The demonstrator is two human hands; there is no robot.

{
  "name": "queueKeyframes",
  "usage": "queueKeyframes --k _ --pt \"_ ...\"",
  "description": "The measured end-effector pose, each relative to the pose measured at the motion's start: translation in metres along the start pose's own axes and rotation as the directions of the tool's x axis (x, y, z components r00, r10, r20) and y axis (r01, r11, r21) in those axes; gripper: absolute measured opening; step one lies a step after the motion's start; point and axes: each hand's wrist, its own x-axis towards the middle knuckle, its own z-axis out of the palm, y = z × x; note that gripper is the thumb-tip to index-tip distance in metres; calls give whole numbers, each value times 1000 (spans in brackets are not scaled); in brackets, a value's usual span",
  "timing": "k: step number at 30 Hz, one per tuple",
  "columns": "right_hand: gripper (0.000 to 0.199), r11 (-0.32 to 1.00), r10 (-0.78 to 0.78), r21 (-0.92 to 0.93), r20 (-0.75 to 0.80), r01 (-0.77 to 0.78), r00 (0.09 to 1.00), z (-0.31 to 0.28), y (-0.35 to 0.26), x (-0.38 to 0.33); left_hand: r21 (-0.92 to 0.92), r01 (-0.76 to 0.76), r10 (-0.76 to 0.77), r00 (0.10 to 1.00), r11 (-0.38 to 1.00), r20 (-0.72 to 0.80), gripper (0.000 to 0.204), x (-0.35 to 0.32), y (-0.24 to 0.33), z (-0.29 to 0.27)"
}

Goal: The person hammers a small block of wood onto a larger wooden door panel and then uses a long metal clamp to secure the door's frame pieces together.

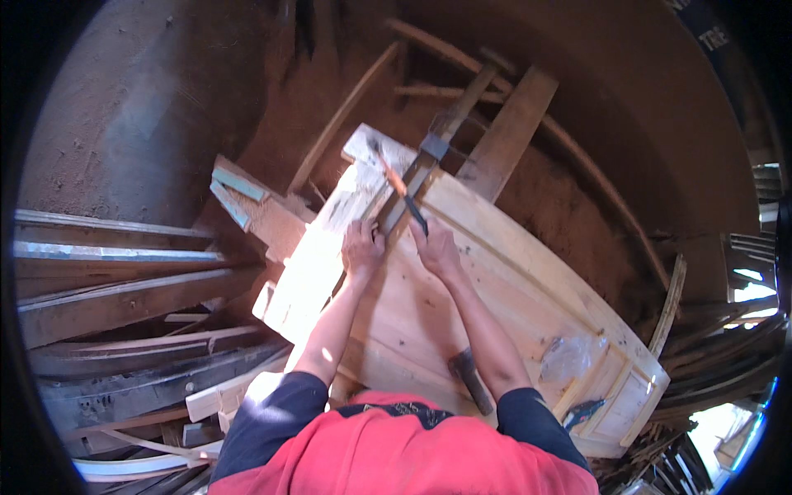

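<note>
Brown ground and stacked boards surround a pale panelled wooden door. Above it, the right hand wraps a hammer, orange-shafted, black-gripped, its dark head blurred: probably stiff, head-heavy, best held low on the grip. The left hand curls at the door; whether it pinches anything, I cannot tell.

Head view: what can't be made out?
All in the head view:
Left hand: its own back hides the finger undersides, so grip or mere contact is unclear.
Orange-shafted tool in the right hand: far end too blurred to tell its shape.
Clear plastic bag: glare and creases obscure any contents.
Boards at the left: outer ends cut off by the dark fisheye rim.
</note>
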Motion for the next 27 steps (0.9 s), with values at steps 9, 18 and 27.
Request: queueKeyframes --k 9,18,27 --pt "42 994 107 11 -1 -107 994 6 12 -8 7 3 -3 1000 1000 -1 28 5 9 -7" --pt "43 799 -304 279 -577 533 758 -44 -58 -9 6 21 -21 1000 1000 -1 30 2 8 -9" --pt "41 998 -39 48 -103 44 994 -12 -11 8 1 28 -28 1000 1000 10 30 -3 6 -7"
